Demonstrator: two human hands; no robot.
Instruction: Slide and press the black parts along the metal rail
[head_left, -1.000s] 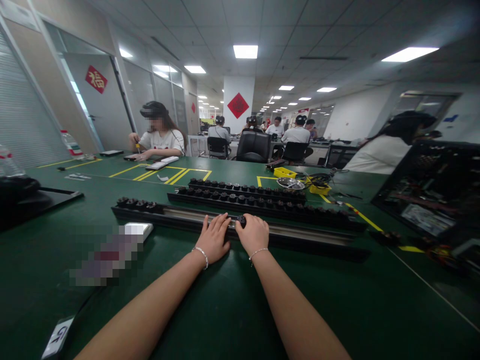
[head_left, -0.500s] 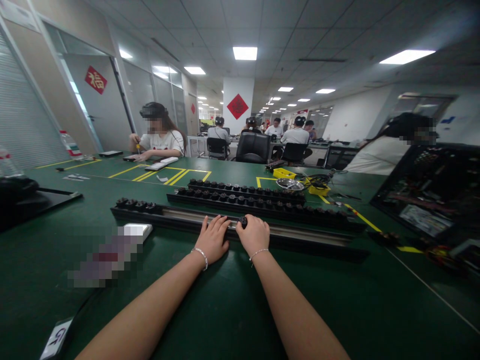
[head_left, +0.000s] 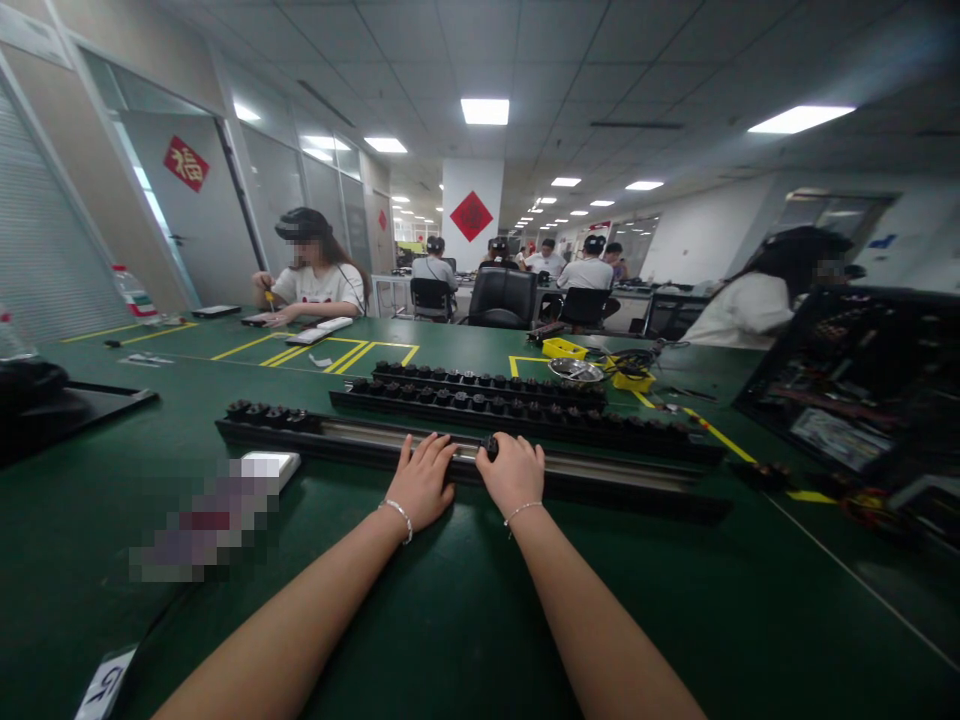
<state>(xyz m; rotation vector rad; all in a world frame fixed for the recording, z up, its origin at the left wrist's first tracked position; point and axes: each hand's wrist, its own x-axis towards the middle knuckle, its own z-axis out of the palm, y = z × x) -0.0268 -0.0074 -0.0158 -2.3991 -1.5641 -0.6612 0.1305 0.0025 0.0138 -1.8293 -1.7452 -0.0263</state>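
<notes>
A long black rail point(head_left: 637, 490) with a bright metal channel lies crosswise in front of me. Several small black knob-like parts point(head_left: 276, 414) sit in a row at its left end. My left hand point(head_left: 421, 488) rests over the middle of the rail, its fingers stretched out and spread. Just right of it, my right hand point(head_left: 516, 474) pinches one small black knob-like part point(head_left: 491, 447) at the channel. Whether this part touches the channel is hard to make out. Behind lie two more black rails point(head_left: 525, 416), lined with similar black parts.
A phone-like device point(head_left: 277, 465) lies left on the green table point(head_left: 465, 620). Beyond the rails are a yellow tray point(head_left: 564, 348), a round metal dish point(head_left: 576, 370) and cables. An open black computer case point(head_left: 847, 390) stands right. A co-worker point(head_left: 319, 270) sits across the table, working with a tool.
My right hand has slid slightly right along the rail with the black part, widening the gap to my left hand. The left hand stays in place. The view has shifted a little.
</notes>
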